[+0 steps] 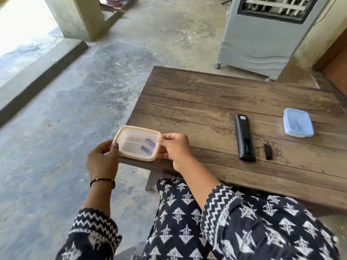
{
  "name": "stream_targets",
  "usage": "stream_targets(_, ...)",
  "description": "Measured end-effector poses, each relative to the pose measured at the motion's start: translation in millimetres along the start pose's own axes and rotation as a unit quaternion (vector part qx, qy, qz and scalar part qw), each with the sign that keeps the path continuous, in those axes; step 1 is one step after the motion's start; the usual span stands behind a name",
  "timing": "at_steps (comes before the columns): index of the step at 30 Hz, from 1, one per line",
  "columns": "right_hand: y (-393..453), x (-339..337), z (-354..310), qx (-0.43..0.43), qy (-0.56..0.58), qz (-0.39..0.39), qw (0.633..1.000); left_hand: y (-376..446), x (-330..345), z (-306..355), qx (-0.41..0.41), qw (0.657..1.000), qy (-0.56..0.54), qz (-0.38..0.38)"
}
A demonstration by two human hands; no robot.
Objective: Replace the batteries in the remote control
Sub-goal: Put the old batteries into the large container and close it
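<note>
Risks, biggest first:
- Beige-lidded container (137,142) sits at the near-left corner of the tabletop (206,102), partly overhanging the edge. If the lid pops suddenly, box could tip to the floor and scatter contents.
- Left hand (102,160) grip: fingers curled round box's left end. Right hand (175,149) grip: thumb and fingertips pinching the right rim. Uneven pull = lid jerks, batteries roll.
- Remote control (245,137) lies face down mid-tabletop, well apart from hands, battery bay open; looks empty but can't tell for sure. Mixing old/new cells is the likely error.
- Battery cover (268,151) loose just beside remote, small, easy to knock off.

Counts: 1 tabletop, 2 containers (beige-lidded; blue-lidded container (298,124) far right, closed, contents unclear), 1 remote, 1 cover, approx. 2 batteries (148,145) seen through beige lid.
</note>
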State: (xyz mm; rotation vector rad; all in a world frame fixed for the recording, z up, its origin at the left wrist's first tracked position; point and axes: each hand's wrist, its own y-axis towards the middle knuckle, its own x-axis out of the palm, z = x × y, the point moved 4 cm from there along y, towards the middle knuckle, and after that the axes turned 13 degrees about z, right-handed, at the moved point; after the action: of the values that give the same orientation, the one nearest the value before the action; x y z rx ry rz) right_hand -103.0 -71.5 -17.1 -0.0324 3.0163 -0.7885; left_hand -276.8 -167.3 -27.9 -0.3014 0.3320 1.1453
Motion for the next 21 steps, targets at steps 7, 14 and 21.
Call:
stream_targets(7, 4.1, 7.2, -3.0, 0.007, -0.026, -0.017, 1.000, 7.3, 3.0, -0.5, 0.002, 1.000, -0.005, -0.009)
stream_targets(14, -1.3, -29.2, -4.3, -0.007, -0.063, 0.008, 0.998, -13.2, -8.6, 28.5, 0.092, 0.987, 0.104, 0.084)
stream_targets(21, -10.1, -140.2, -23.2, -0.081, -0.070, 0.066, 0.992, -107.6, 60.5, 89.6, 0.249, 0.967, -0.002, -0.053)
